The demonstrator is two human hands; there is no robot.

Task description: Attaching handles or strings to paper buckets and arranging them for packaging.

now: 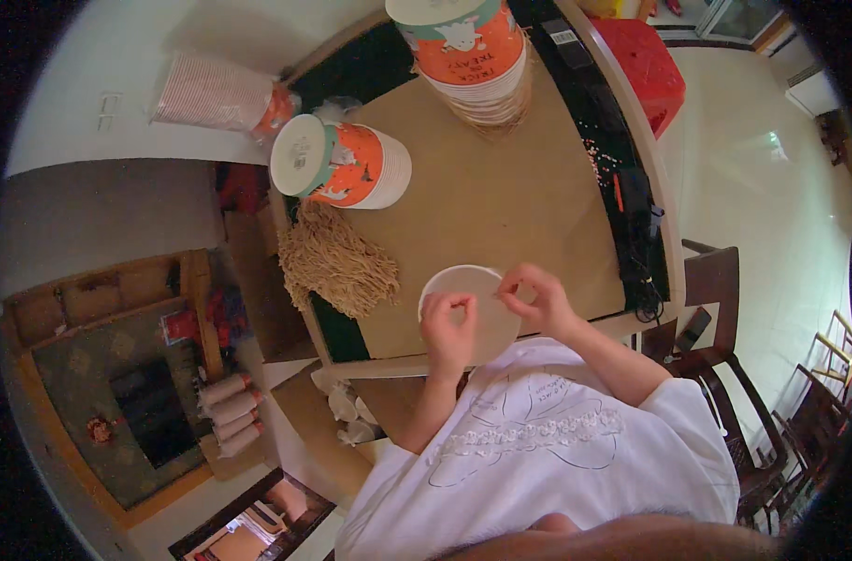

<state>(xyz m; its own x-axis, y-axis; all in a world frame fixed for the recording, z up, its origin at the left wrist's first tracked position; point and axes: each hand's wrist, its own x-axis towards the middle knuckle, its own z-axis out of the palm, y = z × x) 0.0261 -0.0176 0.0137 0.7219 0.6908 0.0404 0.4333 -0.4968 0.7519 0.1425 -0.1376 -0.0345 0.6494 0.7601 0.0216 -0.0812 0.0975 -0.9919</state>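
Near the table's front edge, close to my body, a white paper bucket point(465, 280) shows its round pale inside. Over its left side, my left hand point(449, 327) has thumb and forefinger pinched together. Above the right side of its rim, my right hand point(535, 297) makes a similar pinch, level with or slightly beyond the left. Whatever the fingertips hold is too small to make out. To the left lies a bundle of tan twine cords point(340, 260). Behind it stands an upside-down stack of orange, green and white paper buckets point(361, 166).
A taller bucket stack point(473, 56) stands at the table's far side, with twine around its lower part. Brown cardboard point(501, 196) covers the table. Along the right edge lie small beads point(594, 159), an orange pen-like tool point(619, 192) and dark cables. A red stool point(643, 70) stands beyond.
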